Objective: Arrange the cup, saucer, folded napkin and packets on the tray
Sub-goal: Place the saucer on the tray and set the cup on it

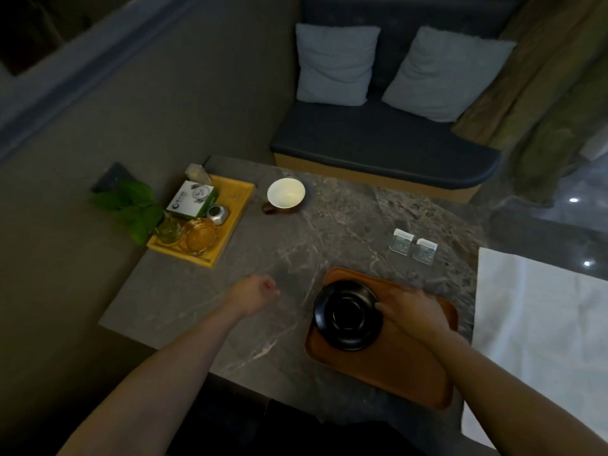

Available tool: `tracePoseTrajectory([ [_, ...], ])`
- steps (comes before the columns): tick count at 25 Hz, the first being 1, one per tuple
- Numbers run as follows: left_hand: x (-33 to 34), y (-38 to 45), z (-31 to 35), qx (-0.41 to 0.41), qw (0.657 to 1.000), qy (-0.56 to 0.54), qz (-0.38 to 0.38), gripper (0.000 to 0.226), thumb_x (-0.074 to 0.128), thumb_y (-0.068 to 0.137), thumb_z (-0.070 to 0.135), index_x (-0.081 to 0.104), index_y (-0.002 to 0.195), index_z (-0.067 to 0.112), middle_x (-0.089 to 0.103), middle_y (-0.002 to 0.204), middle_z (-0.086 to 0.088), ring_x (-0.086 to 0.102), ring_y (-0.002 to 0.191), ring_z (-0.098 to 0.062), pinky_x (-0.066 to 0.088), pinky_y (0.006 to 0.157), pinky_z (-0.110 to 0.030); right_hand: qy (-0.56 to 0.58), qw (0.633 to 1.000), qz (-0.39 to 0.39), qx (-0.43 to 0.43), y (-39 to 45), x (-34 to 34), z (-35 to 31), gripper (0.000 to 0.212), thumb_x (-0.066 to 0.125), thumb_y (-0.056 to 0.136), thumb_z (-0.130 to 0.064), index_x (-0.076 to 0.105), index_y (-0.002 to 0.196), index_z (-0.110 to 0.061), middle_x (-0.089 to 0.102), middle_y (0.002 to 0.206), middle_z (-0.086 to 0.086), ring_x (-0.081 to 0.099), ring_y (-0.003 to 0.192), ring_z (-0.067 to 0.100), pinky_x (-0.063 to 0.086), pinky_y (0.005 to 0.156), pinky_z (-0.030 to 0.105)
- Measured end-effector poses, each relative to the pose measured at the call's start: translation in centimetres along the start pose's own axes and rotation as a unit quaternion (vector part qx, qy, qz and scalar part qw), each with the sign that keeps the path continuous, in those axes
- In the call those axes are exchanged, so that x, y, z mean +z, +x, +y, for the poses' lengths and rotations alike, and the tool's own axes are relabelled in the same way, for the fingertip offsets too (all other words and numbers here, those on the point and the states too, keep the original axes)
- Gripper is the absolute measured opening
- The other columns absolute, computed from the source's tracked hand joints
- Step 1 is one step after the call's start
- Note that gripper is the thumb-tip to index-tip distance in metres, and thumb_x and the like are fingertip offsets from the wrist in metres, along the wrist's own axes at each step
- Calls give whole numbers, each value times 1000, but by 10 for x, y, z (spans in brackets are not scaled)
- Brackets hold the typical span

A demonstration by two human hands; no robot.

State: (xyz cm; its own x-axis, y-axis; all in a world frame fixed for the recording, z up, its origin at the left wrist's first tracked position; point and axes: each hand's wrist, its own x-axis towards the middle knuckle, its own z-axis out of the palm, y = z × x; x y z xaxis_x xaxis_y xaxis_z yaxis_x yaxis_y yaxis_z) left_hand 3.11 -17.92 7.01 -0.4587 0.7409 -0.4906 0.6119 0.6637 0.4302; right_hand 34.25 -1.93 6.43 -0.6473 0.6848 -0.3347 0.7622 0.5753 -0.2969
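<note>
One black saucer [348,315], one white cup [285,193], two packets [413,246] and one white napkin [539,340] are counted around a single brown tray [394,366]. The glossy, round saucer is set on the tray's 10 o'clock corner, its rim pinched by the right hand [411,307]. The left hand [255,292] is held loosely curled, empty, over bare marble table [296,251] at 9 o'clock; the cup is seen at 12, the packets at 2, the napkin overhanging the table's 3 o'clock edge.

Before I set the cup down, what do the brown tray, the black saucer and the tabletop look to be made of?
Brown tray: likely wood, matte warm brown with rounded corners and a low rim. Black saucer: probably glazed ceramic, smooth with soft glints on its rings; the right hand touches its edge. Tabletop: grey stone or a stone-look surface, with pale veins and speckles.
</note>
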Motion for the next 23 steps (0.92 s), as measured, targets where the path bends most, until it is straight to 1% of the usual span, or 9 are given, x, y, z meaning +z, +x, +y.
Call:
tracePoseTrajectory([
  [2,-13,9,-3,-5,1000,-2,11,21,68,87,33,71,99,16,73,103,-8,66,97,-24,53,83,-36,-6,1000,-5,-11,15,-8,-8,44,32,85,-65,60,105,-39,68,108,-6,62,96,15,52,81,38],
  [3,-19,14,-5,-5,1000,-6,12,21,68,87,32,71,98,14,74,102,-9,66,96,-24,53,82,-36,-11,1000,-10,-9,22,-11,-14,44,34,85,-66,61,105,-37,68,107,-6,62,95,15,51,79,37],
  [6,-38,33,-10,7,1000,-11,19,19,68,87,31,71,95,14,74,99,-8,66,93,-24,51,80,-36,-18,1000,-14,-6,50,-21,-32,42,44,88,-64,62,110,-34,68,110,-2,61,102,20,51,84,38],
  [10,-68,62,-25,20,1000,8,22,19,68,85,37,71,93,21,73,98,-1,65,93,-19,53,82,-37,-4,1000,-20,-16,94,-31,-58,46,50,85,-67,64,110,-31,67,114,-1,60,106,22,51,87,41],
  [14,-92,99,-32,33,999,5,18,19,67,86,38,68,96,22,70,99,0,64,92,-18,55,82,-41,-24,1000,-14,-6,141,-35,-81,38,56,83,-57,63,111,-32,68,113,1,62,103,24,51,86,41],
  [16,-102,118,-35,42,999,10,24,18,67,85,39,67,94,23,70,98,0,64,92,-18,54,79,-37,-27,999,-25,-1,166,-36,-93,38,60,83,-53,59,117,-36,67,116,0,61,104,22,51,88,41],
  [19,-114,146,-36,56,998,12,28,17,67,85,39,63,96,26,69,98,2,63,89,-15,53,76,-35,-30,998,-50,20,206,-39,-106,50,65,83,-48,48,128,-34,62,125,3,58,111,24,49,94,46],
  [21,-118,160,-35,58,998,-4,24,22,67,85,37,60,103,26,69,100,2,63,90,-15,55,78,-38,-20,997,-60,43,228,-39,-112,63,68,82,-47,39,136,-33,59,129,8,56,115,27,48,96,49],
  [23,-120,175,-34,62,998,-22,18,30,68,86,35,57,112,25,68,103,3,64,93,-15,55,79,-38,-2,997,-59,55,249,-39,-118,78,71,80,-44,28,144,-33,57,133,11,55,116,30,49,94,49],
])
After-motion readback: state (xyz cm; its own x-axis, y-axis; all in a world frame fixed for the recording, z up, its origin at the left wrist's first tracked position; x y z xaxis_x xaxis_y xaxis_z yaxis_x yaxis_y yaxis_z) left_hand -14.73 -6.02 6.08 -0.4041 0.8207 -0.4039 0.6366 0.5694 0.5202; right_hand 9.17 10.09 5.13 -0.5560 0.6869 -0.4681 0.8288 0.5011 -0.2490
